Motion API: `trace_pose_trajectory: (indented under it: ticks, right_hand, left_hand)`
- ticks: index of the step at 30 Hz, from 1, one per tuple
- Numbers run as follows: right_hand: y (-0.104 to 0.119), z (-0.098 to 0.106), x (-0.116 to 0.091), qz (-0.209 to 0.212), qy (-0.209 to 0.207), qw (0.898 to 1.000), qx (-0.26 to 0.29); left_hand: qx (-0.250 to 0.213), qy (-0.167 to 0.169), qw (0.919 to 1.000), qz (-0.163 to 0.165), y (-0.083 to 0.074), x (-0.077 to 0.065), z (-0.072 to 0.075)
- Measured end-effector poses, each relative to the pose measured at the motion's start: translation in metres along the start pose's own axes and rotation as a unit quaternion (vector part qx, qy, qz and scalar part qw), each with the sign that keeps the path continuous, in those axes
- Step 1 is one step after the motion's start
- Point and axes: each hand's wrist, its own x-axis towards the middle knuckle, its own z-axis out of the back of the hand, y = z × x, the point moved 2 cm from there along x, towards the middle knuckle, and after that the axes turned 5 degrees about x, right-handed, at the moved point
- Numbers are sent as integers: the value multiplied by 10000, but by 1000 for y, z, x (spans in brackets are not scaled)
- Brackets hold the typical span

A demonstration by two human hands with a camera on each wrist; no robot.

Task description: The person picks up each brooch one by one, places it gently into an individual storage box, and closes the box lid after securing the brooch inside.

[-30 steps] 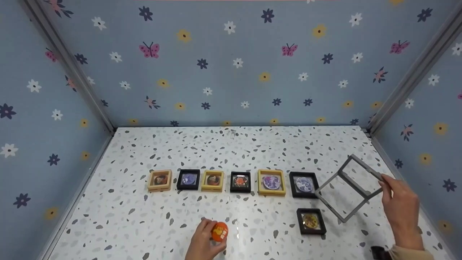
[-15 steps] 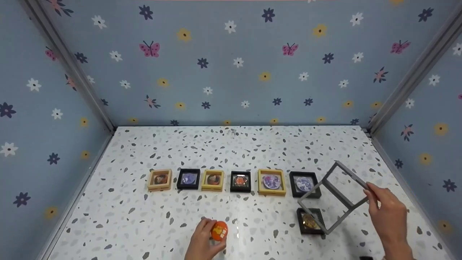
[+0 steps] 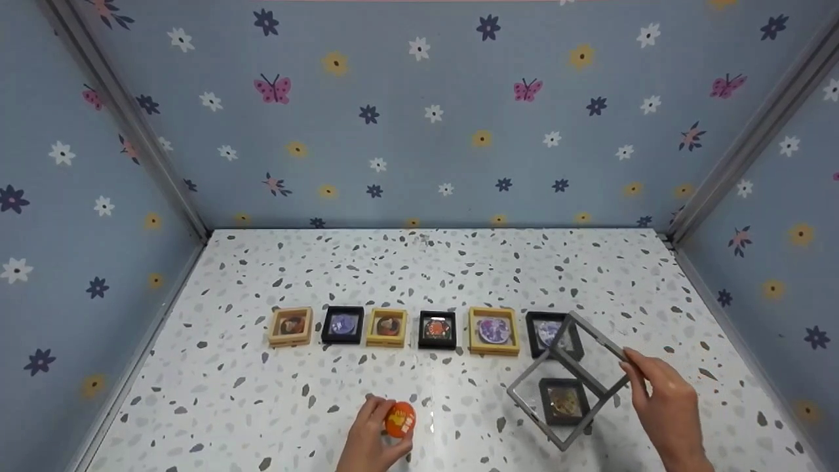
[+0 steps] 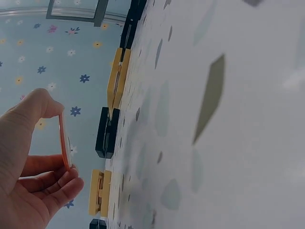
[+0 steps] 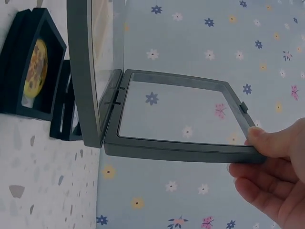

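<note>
In the head view my left hand (image 3: 368,438) pinches a round orange badge (image 3: 400,419) with a yellow figure and white lettering, tilted above the tabletop. Seen edge-on in the left wrist view, the badge (image 4: 63,139) sits between thumb and fingers. My right hand (image 3: 665,400) grips one corner of a grey hinged display frame (image 3: 578,372) with clear film panels. Its two halves are spread apart, with nothing visible between the films in the right wrist view. Behind the film shows a black frame (image 3: 564,401) with a yellowish badge. The frame also partly overlaps another black frame (image 3: 532,337).
A row of small frames with badges runs across the speckled white table (image 3: 295,393): a peach frame (image 3: 290,328), a black frame (image 3: 342,325), a yellow frame (image 3: 387,328), another black frame (image 3: 437,329) and a larger yellow frame (image 3: 493,331). Flowered blue walls (image 3: 419,131) enclose the table.
My right hand has carried the spread grey frame leftward and nearer, from the right side to in front of the lower black frame. The left hand with the badge has stayed nearly still.
</note>
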Motion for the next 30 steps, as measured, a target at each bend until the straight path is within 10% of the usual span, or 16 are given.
trace_pose_trajectory:
  ticks: [30]
  right_hand:
    - [50, -54, -21, 554, 374, 9922, 1053]
  left_hand:
    - [-32, 14, 9992, -398, -10, 2, -3]
